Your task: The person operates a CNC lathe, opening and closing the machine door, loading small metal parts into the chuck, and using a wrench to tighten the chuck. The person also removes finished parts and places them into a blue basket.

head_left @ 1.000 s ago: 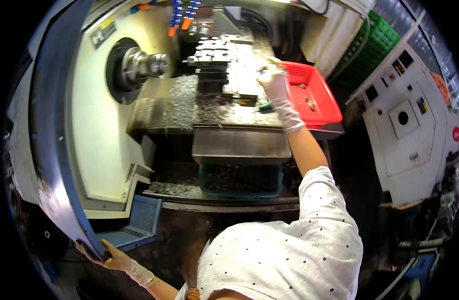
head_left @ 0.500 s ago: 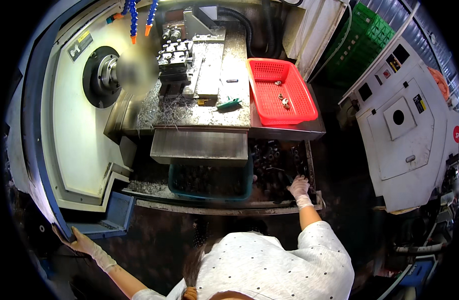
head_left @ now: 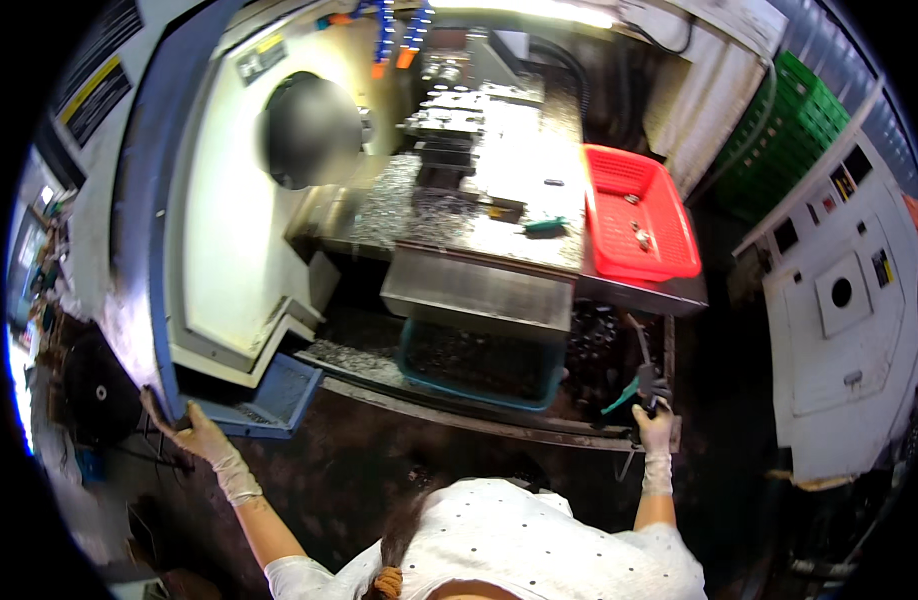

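My left hand [head_left: 194,435], in a pale glove, grips the lower edge of the blue-edged machine door [head_left: 139,330]. My gloved right hand [head_left: 655,425] is closed on a dark tool with a teal part and a long thin rod [head_left: 644,375], low at the right of the lathe, over a dark heap of metal pieces [head_left: 594,340]. Above it, a red plastic basket [head_left: 639,250] with a few small pieces stands beside the metal bed [head_left: 534,150]. A green-handled object [head_left: 545,225] lies on the bed. The spindle area [head_left: 309,130] is blurred.
A steel chip cover [head_left: 474,290] juts over a teal bin [head_left: 479,380]. A blue tray [head_left: 299,390] sits at lower left. Coolant hoses [head_left: 384,35] hang at the top. Green crates [head_left: 789,120] and a white cabinet [head_left: 839,380] stand at the right.
My right hand left the bed top, dropped to the heap beneath, and now holds the dark and teal tool slightly lower and to the right. My left hand stays on the door.
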Action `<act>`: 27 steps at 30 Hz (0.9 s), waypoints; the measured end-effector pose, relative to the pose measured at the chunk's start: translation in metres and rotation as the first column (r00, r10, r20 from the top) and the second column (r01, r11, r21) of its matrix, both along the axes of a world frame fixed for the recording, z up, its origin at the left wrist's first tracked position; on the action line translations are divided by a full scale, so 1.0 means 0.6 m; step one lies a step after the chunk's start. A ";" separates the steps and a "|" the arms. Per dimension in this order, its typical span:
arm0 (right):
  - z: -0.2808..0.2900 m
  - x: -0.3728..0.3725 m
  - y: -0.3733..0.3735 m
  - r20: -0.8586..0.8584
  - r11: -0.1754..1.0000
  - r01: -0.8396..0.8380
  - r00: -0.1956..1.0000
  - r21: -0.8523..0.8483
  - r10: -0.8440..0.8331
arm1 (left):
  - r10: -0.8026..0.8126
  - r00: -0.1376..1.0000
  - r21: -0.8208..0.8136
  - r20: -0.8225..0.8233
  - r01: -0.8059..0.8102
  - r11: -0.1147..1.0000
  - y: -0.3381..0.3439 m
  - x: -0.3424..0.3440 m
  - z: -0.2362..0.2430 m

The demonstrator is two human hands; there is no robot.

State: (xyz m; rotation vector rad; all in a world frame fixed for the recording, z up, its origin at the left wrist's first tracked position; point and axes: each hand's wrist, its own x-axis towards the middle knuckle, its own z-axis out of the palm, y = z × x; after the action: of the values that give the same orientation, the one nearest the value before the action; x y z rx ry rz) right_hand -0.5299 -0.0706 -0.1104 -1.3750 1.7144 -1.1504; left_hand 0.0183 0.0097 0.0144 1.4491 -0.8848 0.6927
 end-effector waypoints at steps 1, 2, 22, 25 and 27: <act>0.030 0.035 0.001 0.123 0.992 -0.008 0.992 -0.123 0.023 | 0.013 1.000 0.003 0.003 -0.013 1.000 -0.001 0.003 0.000; 0.066 0.087 -0.015 0.246 0.982 -0.055 0.964 -0.183 0.100 | 0.009 1.000 0.011 0.015 -0.009 1.000 -0.008 0.002 -0.002; 0.186 0.783 -0.427 0.853 0.984 -0.023 0.495 -0.177 0.165 | 0.055 0.988 0.050 0.147 -0.062 0.997 0.002 0.013 -0.006; 0.164 0.791 -0.453 0.810 0.978 0.001 0.560 -0.210 0.173 | 0.056 0.986 0.062 0.157 -0.066 0.996 0.001 0.008 0.001; 0.161 0.798 -0.458 0.784 0.975 0.027 0.600 -0.218 0.159 | 0.045 0.985 0.067 0.167 -0.056 0.996 -0.002 0.008 0.000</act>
State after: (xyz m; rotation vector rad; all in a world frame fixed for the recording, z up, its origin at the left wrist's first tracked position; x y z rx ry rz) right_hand -0.0508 -0.3456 -0.0141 -0.7804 0.8810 -1.6141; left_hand 0.0233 0.0087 0.0143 1.4974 -1.0124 0.8362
